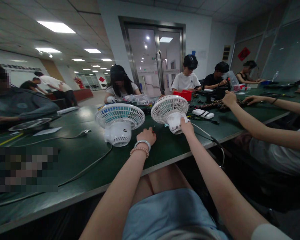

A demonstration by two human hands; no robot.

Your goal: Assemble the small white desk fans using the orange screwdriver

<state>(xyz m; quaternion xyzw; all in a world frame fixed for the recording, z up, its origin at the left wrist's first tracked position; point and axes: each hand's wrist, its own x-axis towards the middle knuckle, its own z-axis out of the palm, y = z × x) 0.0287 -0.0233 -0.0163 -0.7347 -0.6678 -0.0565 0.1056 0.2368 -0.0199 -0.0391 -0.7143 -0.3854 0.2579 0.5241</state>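
Two white fan heads lie on the green table, their round grilles uppermost and tilted away from me. My right hand (pixel 187 127) is closed on the motor housing of the right fan head (pixel 173 115), which has a small pale-blue knob (pixel 166 125) at its side. Between the two fans, low over the table, my left hand (pixel 146 136) is curled. A small red bit shows at its fingertips; what it belongs to I cannot make out. The left fan head (pixel 120 125) stands just beside that hand, untouched, with a grey cord (pixel 90 170) trailing from it.
On the green table (pixel 85 151), a white power strip (pixel 203 114) lies to the right and a red bin (pixel 183 95) behind. Clear plastic bags (pixel 142 99) lie in front of a person opposite. A neighbour's arms (pixel 258 128) reach in from the right. Another person (pixel 22 100) sits left.
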